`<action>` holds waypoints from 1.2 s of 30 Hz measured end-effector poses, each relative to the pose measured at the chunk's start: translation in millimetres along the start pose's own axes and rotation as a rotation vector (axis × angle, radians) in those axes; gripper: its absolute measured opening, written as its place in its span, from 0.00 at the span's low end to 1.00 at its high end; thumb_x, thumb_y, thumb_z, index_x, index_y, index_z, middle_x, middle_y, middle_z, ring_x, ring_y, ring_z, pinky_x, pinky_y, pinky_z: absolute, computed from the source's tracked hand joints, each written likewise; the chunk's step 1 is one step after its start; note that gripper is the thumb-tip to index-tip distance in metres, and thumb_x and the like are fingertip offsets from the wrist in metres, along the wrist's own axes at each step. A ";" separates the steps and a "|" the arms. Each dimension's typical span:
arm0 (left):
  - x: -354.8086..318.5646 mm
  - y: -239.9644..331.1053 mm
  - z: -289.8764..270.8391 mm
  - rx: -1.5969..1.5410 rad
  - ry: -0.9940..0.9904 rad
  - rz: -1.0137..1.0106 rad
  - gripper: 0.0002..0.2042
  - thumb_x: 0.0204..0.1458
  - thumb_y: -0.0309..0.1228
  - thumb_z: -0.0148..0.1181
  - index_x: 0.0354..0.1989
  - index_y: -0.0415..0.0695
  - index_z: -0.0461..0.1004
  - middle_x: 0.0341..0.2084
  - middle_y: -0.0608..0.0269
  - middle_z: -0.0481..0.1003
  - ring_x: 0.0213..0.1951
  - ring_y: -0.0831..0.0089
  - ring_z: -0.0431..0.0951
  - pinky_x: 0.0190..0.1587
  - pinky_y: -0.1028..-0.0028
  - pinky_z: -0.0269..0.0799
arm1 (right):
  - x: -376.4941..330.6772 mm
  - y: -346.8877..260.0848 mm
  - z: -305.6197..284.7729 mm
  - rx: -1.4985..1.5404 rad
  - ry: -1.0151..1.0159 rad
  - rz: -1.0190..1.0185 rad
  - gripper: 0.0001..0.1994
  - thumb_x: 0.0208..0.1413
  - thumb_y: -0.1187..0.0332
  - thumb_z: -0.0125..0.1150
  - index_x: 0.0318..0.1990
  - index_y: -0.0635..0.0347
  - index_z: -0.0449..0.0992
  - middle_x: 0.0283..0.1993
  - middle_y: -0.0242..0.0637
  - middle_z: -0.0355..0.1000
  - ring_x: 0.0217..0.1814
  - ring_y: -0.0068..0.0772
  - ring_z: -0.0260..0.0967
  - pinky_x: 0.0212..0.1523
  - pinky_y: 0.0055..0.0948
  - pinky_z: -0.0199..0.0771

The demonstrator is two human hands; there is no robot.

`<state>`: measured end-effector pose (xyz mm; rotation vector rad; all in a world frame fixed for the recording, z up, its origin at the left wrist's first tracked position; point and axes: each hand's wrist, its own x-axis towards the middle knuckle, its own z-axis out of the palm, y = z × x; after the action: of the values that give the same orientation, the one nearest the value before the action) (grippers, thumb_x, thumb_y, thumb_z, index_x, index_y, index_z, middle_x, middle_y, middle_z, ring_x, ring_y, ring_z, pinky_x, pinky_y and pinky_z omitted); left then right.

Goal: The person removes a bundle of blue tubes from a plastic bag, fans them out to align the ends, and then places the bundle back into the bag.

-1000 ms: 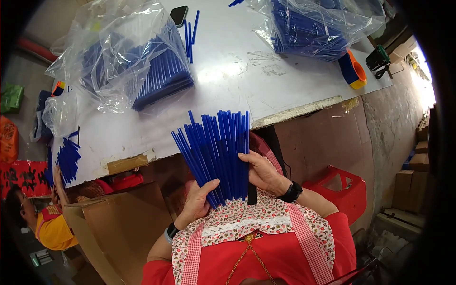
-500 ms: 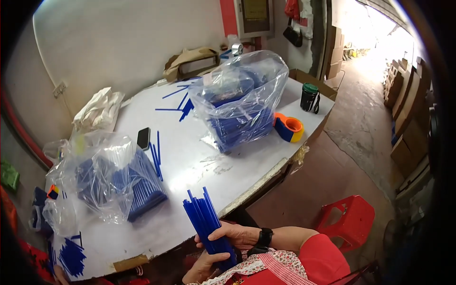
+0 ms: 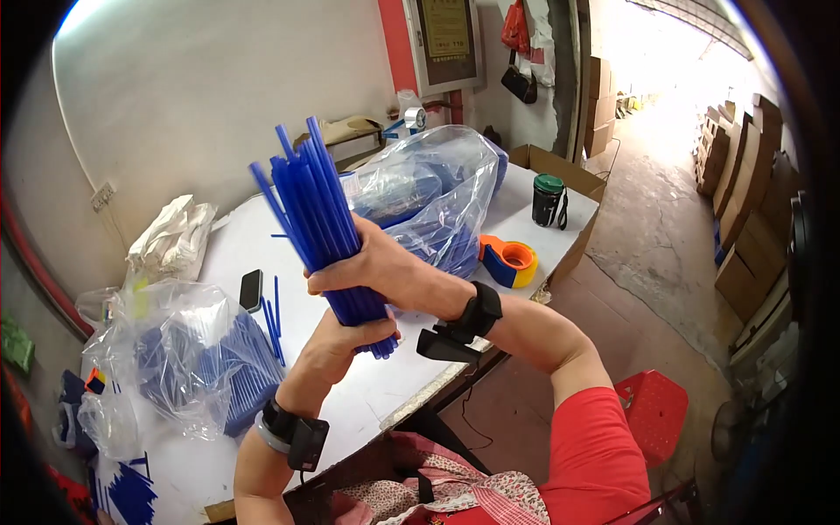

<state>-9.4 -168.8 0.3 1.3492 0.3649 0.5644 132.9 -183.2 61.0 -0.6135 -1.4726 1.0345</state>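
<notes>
Both of my hands are closed round one bundle of thin blue plastic tubes [image 3: 311, 197], raised over the white table and tilted with its top to the left. My right hand [image 3: 381, 262] wraps the middle of the bundle. Just below it, my left hand [image 3: 341, 341] grips the lower end, its thumb across the tubes. The tops are uneven, and one tube leans out on the left. Behind the bundle stands a clear plastic bag [image 3: 464, 175] of more blue tubes. Another clear bag [image 3: 188, 350] with blue tubes lies on the left.
On the white table [image 3: 367, 411] are a phone [image 3: 251, 290], loose blue tubes [image 3: 272, 324], an orange-and-blue tape dispenser [image 3: 510, 261] and a dark cup with a green lid [image 3: 549, 201]. More tubes [image 3: 131, 494] lie at the near left. A red stool [image 3: 652, 416] stands right on the floor.
Both hands have lifted the bundle of tubes from near my lap up and forward over the table. The view has shifted slightly.
</notes>
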 end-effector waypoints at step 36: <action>-211.2 20.3 -277.8 1.870 0.456 -0.712 0.09 0.38 0.31 0.63 0.27 0.41 0.79 0.26 0.47 0.77 0.33 0.47 0.78 0.36 0.58 0.73 | 74.6 157.9 -246.3 -1.954 -0.362 -0.080 0.21 0.38 0.79 0.63 0.45 0.58 0.70 0.40 0.45 0.72 0.43 0.46 0.72 0.45 0.36 0.73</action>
<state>-339.1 -63.6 -49.2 2.5659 1.9732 -0.3134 327.7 16.4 -54.7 -1.6540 -2.5012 -0.7990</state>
